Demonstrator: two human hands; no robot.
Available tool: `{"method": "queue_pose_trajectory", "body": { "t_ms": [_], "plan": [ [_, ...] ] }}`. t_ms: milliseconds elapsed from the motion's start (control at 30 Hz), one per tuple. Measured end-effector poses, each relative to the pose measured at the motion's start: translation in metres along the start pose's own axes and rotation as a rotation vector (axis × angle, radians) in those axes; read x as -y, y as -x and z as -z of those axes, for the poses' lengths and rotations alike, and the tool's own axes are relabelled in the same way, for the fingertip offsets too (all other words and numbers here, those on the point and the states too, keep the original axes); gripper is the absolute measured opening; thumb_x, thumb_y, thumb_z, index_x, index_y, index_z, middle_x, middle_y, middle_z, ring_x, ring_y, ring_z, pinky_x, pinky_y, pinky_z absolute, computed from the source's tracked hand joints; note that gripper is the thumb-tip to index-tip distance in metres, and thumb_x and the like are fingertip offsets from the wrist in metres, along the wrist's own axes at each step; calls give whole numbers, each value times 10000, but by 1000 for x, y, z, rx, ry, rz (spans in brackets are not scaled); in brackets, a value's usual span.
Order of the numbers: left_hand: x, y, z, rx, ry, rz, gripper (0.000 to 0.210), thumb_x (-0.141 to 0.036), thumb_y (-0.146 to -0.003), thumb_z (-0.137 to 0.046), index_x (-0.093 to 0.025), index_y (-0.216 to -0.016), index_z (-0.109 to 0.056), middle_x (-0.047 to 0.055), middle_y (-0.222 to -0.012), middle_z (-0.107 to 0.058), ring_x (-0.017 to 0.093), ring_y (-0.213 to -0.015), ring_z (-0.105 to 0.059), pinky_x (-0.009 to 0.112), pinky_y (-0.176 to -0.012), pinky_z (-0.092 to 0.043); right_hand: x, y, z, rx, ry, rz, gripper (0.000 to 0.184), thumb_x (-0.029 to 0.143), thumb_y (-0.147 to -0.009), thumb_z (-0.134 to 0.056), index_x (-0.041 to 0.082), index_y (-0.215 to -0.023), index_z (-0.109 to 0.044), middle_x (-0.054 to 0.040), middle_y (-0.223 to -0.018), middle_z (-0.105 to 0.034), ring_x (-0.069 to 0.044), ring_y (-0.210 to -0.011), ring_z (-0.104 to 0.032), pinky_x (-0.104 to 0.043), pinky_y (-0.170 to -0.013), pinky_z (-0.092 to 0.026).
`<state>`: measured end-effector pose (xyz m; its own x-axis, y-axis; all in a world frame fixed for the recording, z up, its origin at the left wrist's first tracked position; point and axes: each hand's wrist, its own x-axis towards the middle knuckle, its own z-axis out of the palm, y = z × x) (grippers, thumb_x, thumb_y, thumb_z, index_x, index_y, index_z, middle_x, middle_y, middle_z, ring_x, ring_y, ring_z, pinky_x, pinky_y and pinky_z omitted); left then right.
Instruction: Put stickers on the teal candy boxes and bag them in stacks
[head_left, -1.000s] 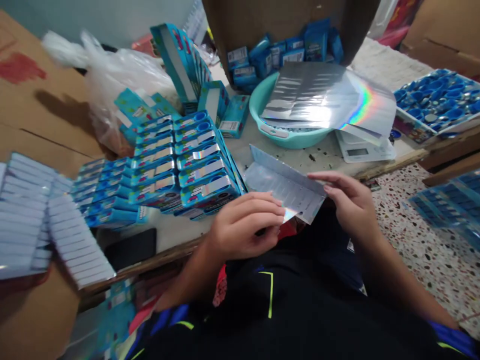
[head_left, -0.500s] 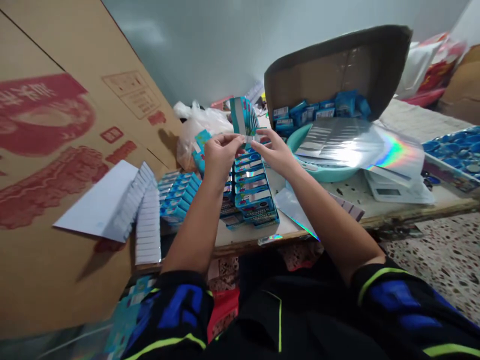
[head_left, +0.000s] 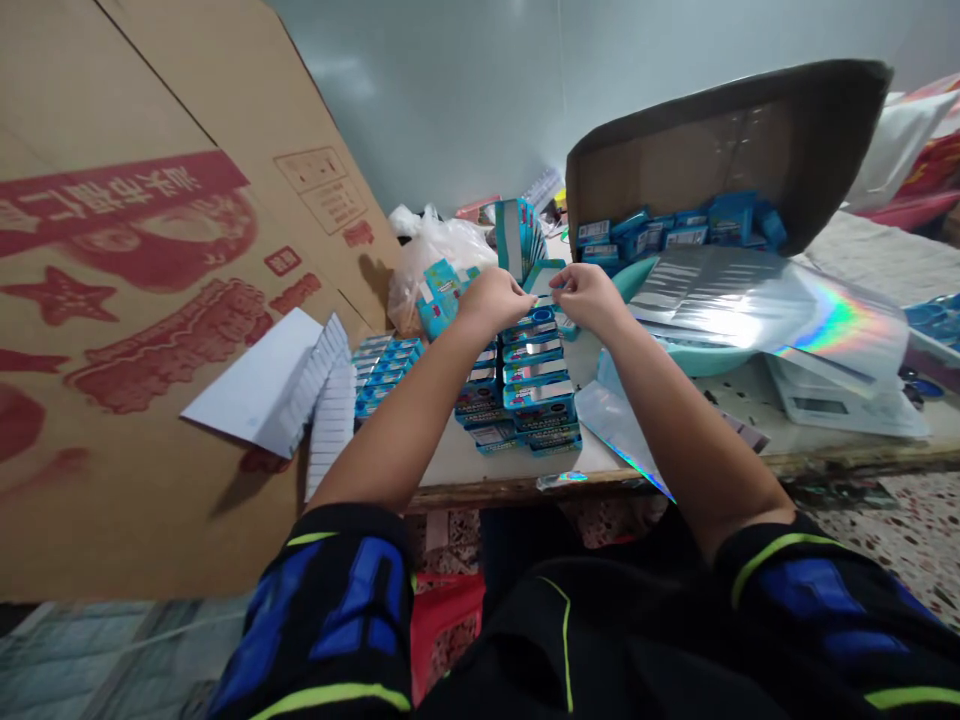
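Over a double row of small blue boxes (head_left: pixel 536 393), both hands work close together at the far end. Thumb and fingertips of my left hand (head_left: pixel 495 302) are pinched, and so are those of my right hand (head_left: pixel 591 297). A thin, pale clear strip (head_left: pixel 544 297) seems to span the gap between them, seen nearly edge-on. Just below it, one box shows a round blue shape (head_left: pixel 541 316) at its top. Shiny strips cross the tops of nearer boxes. Behind the hands stands a fanned stack of flat blue cartons (head_left: pixel 516 238); loose blue cartons (head_left: pixel 442 300) lie left.
Silver sheets (head_left: pixel 720 300) cover a teal basin (head_left: pixel 712 360) beside a white scale (head_left: pixel 825 405). A cardboard box (head_left: pixel 720 150) holds several blue packs. More blue boxes (head_left: pixel 384 372) and white strip sheets (head_left: pixel 330 425) stand left, by a large carton (head_left: pixel 150 480).
My hands have lowered from in front of the fanned cartons to just above the far boxes, bringing the strip down. The view has shifted slightly left.
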<state>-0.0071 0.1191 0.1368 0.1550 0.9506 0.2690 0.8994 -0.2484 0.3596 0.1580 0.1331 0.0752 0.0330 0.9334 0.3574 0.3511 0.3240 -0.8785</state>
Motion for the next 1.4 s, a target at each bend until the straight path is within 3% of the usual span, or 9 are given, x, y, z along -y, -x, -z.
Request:
{"method": "queue_pose_trajectory", "body": {
  "t_ms": [367, 633, 767, 867, 933, 1033, 1133, 1267, 1400],
  "plan": [
    [3, -7, -9, 152, -248, 16, 268, -352, -716, -734, -215, -532, -594, 85, -519, -573, 302, -717, -680, 383, -707, -527, -15, 19, -19, 163, -214, -323, 272, 144, -836, -536, 192, -1104, -554, 29, -693, -579, -152, -594, -537, -285, -598, -453],
    [4, -6, -8, 181, -148, 26, 335, -226, -730, -738, -218, -470, -526, 57, -534, -553, 309, -774, -687, 431, -854, -513, -27, 42, -26, 123, -56, -286, 354, 182, -839, -599, 174, -1192, -575, -48, -882, -651, -218, -804, -614, -358, -794, -511],
    [7, 16, 6, -101, -15, -13, 246, -107, -706, -713, -219, -551, -557, 61, -675, -622, 303, -916, -690, 442, -949, -511, -18, 86, 16, -46, 241, 22, 369, 185, -910, -517, 155, -1255, -644, -149, -1126, -618, -261, -962, -638, -451, -948, -514],
    [-15, 70, 13, -427, 172, -330, 145, -97, -799, -645, -238, -806, -676, 61, -946, -722, 244, -1027, -673, 403, -1027, -504, -23, 131, 58, -216, 354, 120, 356, 244, -962, -499, 173, -1270, -661, -173, -1192, -595, -287, -1031, -654, -495, -977, -528],
    [-41, 112, 1, -474, 336, -520, 189, -93, -883, -578, -248, -913, -682, 33, -1024, -736, 195, -1046, -675, 375, -1029, -519, -36, 160, 86, -322, 514, 83, 336, 284, -958, -547, 183, -1253, -671, -184, -1218, -617, -331, -1112, -640, -543, -1004, -509],
    [-77, 149, -41, -311, 546, -769, 230, -92, -959, -496, -251, -960, -662, 10, -1024, -750, 152, -991, -701, 347, -978, -556, -55, 196, 117, -273, 762, -55, 283, 302, -925, -614, 184, -1169, -696, -177, -1118, -692, -350, -1052, -662, -533, -936, -529],
    [-105, 146, -92, -116, 402, -864, 262, -103, -984, -473, -216, -1092, -683, 60, -1176, -751, 196, -1135, -682, 386, -1046, -515, -61, 223, 126, 31, 829, -101, 248, 209, -949, -546, 201, -1147, -694, -133, -1023, -741, -284, -920, -694, -413, -832, -553],
    [-119, 123, -140, 258, 94, -827, 269, -162, -1023, -450, -162, -1122, -700, 96, -1169, -746, 244, -1094, -687, 425, -1021, -495, -54, 255, 107, 284, 868, -15, 211, 166, -969, -517, 178, -1015, -723, -145, -1026, -756, -288, -930, -706, -405, -827, -574],
    [-102, 125, -169, 455, -131, -708, 278, -276, -1025, -509, -147, -1195, -686, 139, -1258, -702, 299, -1163, -653, 451, -996, -488, -60, 285, 91, 242, 834, 65, 238, 201, -947, -612, 197, -1149, -738, -155, -1278, -722, -352, -1169, -678, -513, -974, -588]
  ]
}}
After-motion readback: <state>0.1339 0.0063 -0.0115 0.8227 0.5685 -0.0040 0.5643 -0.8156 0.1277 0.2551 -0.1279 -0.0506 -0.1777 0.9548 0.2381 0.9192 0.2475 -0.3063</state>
